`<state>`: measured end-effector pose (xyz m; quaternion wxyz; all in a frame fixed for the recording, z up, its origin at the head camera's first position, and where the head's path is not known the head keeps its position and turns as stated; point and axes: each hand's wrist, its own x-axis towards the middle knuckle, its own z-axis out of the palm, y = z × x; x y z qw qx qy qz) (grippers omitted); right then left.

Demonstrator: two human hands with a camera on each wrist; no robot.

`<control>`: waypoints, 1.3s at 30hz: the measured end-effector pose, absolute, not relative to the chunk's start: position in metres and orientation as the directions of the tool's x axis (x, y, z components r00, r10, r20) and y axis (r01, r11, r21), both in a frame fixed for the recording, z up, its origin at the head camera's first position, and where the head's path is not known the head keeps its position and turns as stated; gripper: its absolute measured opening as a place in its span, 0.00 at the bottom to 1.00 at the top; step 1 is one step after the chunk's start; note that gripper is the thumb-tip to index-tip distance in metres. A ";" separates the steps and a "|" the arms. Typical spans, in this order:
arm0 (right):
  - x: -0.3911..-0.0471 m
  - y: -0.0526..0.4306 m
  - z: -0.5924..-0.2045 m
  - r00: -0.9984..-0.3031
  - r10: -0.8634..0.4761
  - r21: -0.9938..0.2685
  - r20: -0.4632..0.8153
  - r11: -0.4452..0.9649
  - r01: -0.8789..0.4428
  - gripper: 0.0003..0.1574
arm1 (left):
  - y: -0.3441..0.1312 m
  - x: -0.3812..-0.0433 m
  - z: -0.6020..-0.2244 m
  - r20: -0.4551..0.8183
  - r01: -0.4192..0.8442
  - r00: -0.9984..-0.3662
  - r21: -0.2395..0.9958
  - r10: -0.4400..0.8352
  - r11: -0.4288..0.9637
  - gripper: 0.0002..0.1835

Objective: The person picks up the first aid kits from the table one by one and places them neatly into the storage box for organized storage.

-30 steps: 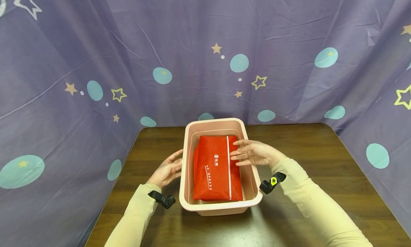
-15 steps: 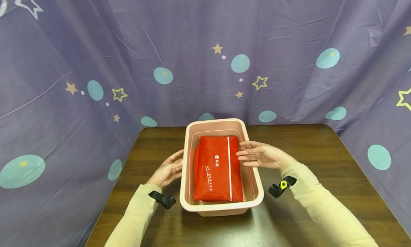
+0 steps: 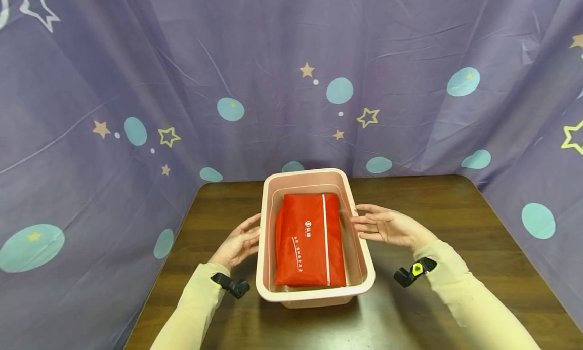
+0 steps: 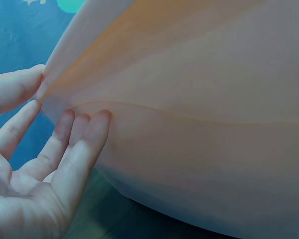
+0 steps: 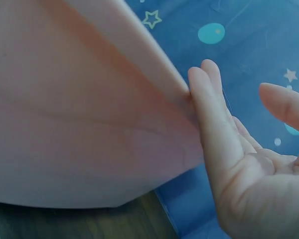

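Observation:
A pale pink plastic bin (image 3: 314, 297) stands on the table with a red fabric pouch (image 3: 309, 241) lying flat inside it. White lettering and a white stripe run across the pouch. My left hand (image 3: 237, 244) is at the bin's left side. In the left wrist view, the left fingers (image 4: 82, 159) touch the outer wall and rim, straight or slightly bent. My right hand (image 3: 387, 226) is held at the right rim, fingers extended and spread. The right wrist view shows its fingertips (image 5: 202, 82) right by the rim's edge; whether they press on it I cannot tell.
The dark wooden table (image 3: 460, 249) extends on both sides of the bin. A purple curtain (image 3: 273, 46) with stars and blue ovals hangs behind the table and along its left and right sides. Black straps with small devices sit on both wrists.
My right hand has drawn back to the right, from over the pouch inside the bin to the right rim. The left hand, bin and pouch stay nearly in place.

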<state>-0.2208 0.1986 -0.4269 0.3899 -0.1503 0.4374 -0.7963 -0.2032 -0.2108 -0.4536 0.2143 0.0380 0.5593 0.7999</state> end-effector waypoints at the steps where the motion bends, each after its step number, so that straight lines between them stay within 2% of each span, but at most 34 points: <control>1: -0.221 0.201 -0.429 -0.646 -0.758 -0.809 -0.090 -0.323 0.492 0.20 | -0.211 -0.203 -0.453 -0.182 -0.303 -0.905 0.910 0.383 -0.284 0.35; 10: -0.214 0.225 -0.444 -0.615 -0.789 -0.770 -0.023 -0.378 0.513 0.26 | -0.209 -0.205 -0.453 -0.191 -0.313 -0.904 0.904 0.383 -0.290 0.33; 20: -0.207 0.251 -0.459 -0.581 -0.809 -0.663 0.083 -0.480 0.574 0.33 | -0.211 -0.206 -0.451 -0.206 -0.318 -0.900 0.913 0.385 -0.256 0.31; 39: -0.205 0.265 -0.463 -0.554 -0.819 -0.605 0.150 -0.519 0.604 0.35 | -0.232 -0.199 -0.437 -0.220 -0.297 -0.908 0.938 0.358 -0.177 0.34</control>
